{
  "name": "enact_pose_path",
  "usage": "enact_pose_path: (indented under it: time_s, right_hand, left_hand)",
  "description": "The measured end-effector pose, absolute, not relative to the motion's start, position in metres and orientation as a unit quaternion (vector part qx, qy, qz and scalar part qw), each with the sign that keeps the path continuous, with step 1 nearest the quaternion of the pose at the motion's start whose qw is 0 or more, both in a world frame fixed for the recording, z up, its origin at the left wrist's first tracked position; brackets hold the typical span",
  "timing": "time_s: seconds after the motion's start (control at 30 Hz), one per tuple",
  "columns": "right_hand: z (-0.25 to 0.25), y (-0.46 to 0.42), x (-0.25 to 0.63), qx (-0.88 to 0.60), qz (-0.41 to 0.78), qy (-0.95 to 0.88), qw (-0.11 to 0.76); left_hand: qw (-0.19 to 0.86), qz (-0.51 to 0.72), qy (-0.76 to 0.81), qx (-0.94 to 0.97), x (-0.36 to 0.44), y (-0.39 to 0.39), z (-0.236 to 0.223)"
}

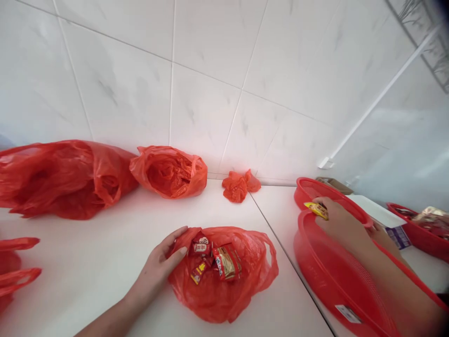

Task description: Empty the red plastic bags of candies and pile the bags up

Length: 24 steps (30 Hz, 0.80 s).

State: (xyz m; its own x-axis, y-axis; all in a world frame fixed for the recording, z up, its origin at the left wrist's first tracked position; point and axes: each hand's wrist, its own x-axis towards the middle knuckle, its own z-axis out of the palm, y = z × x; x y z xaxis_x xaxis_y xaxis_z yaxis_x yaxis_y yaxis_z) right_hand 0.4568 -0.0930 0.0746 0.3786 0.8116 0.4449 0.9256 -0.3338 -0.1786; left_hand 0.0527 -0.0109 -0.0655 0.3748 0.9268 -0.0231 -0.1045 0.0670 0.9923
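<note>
my left hand (pixel 159 264) grips, fingers narrow, the rim of a red plastic bag (pixel 217 304) on the white table (pixel 101 262); my right hand (pixel 336 222) pinches a yellow snack packet (pixel 316 210) over red plastic baskets (pixel 324 267).

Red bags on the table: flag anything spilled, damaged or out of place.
No spill or damage stands out. The small bag by the wall looks slightly odd: crumpled up, unlike the open bag of snacks at the left hand.

Open red bag (pixel 224 299) holds wrapped snacks (pixel 228 263), yellow packet (pixel 318 211) well apart.
</note>
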Motion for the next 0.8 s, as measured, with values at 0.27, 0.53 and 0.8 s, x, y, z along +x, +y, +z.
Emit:
enact_pose_path:
  time_s: [0.27,0.53,0.8]
  right_hand:
    - [0.063,-0.098,0.287,-0.65,0.013,-0.75,0.12]
    - [-0.013,-0.074,0.251,-0.689,0.122,-0.711,0.076]
    - [-0.02,-0.07,0.263,-0.702,0.216,-0.631,0.251]
  left_hand:
    - [0.627,0.43,0.366,0.536,0.054,-0.012,-0.068]
    - [0.624,0.436,0.353,0.545,0.051,-0.008,-0.075]
    - [0.637,0.427,0.351,0.538,0.052,-0.009,-0.074]
